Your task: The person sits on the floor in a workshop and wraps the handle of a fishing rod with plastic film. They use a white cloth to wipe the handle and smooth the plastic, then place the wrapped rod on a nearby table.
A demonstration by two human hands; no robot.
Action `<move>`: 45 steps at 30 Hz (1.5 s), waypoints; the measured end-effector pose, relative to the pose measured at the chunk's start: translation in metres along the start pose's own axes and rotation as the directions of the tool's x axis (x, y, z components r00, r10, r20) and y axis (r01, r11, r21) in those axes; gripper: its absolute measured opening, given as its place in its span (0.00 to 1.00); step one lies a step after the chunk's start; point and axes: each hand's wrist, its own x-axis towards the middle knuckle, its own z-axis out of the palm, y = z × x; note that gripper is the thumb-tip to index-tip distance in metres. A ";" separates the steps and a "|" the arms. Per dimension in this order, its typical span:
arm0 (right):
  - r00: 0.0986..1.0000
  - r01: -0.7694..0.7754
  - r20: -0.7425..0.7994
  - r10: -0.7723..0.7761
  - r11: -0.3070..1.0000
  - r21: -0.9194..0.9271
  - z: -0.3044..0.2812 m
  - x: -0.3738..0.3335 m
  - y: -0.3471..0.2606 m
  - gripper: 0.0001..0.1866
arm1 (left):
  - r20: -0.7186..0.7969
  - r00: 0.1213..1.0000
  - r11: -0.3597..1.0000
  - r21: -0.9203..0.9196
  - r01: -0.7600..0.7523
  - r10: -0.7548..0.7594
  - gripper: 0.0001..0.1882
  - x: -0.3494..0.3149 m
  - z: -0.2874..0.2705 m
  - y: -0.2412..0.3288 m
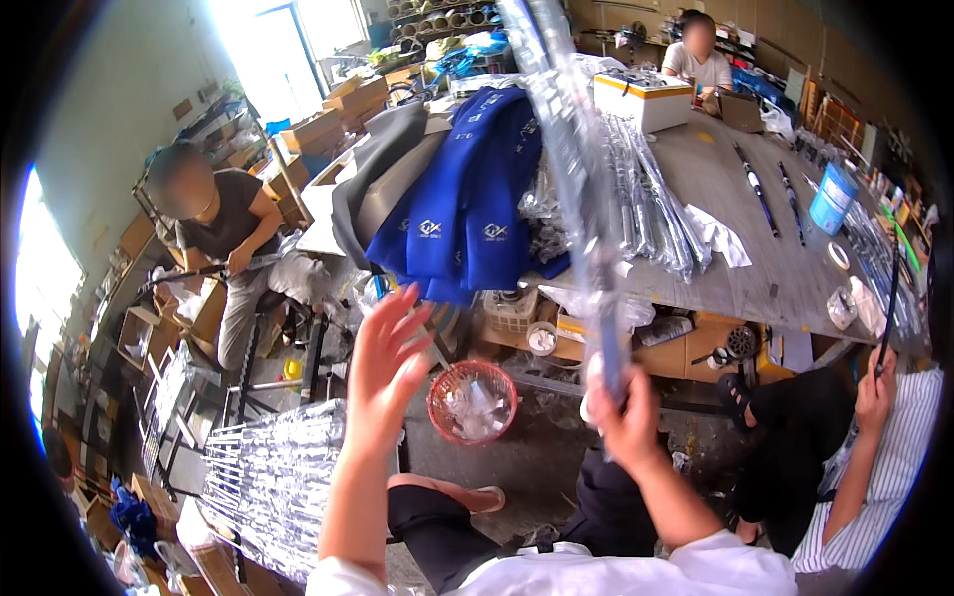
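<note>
My right hand [626, 422] is closed around the lower end of a long fishing rod [576, 149] in a clear plastic sleeve. The rod stands nearly upright, leaning left at the top, and is blurred by motion. My left hand [383, 368] is raised with fingers apart and holds nothing. Just beyond it, blue cloth bags [472, 189] with white print hang over the table edge, beside a dark grey cloth [373, 189]. More sleeved rods [646, 199] lie on the table to the right of the raised rod.
Below the table stands a red basket [434, 412] with plastic scraps. A bundle of wrapped rods [283, 477] lies lower left. The grey table [715, 283] bears a white box [646, 104] and a blue canister [835, 199]. People sit at left, far right and close right.
</note>
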 end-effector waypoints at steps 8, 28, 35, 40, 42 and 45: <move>0.985 -0.022 0.174 -0.010 0.983 0.182 0.034 -0.087 -0.030 0.15 | 0.123 0.992 0.936 -0.350 0.038 0.006 0.34 0.035 0.079 0.047; 0.969 -0.018 0.244 -0.035 0.977 0.214 0.047 -0.114 -0.028 0.14 | 0.113 0.994 0.930 -0.364 0.037 0.005 0.31 0.047 0.078 0.086; 0.988 0.081 0.109 -0.110 0.967 0.242 0.051 -0.098 -0.035 0.20 | 0.091 0.983 0.952 -0.246 0.180 -0.162 0.20 -0.041 0.101 0.012; 0.979 0.008 0.201 -0.046 0.983 0.185 0.047 -0.112 -0.014 0.19 | 0.398 0.911 0.896 -0.360 0.262 -0.107 0.41 -0.088 0.086 -0.017; 0.972 -0.043 0.236 -0.006 0.978 0.203 0.046 -0.123 -0.009 0.18 | 0.358 0.932 0.917 -0.389 0.092 0.058 0.54 -0.054 0.071 -0.004; 0.974 0.052 0.201 -0.101 0.970 0.238 0.053 -0.136 -0.011 0.17 | 0.145 0.973 0.933 -0.339 -0.119 0.177 0.48 -0.011 0.064 0.042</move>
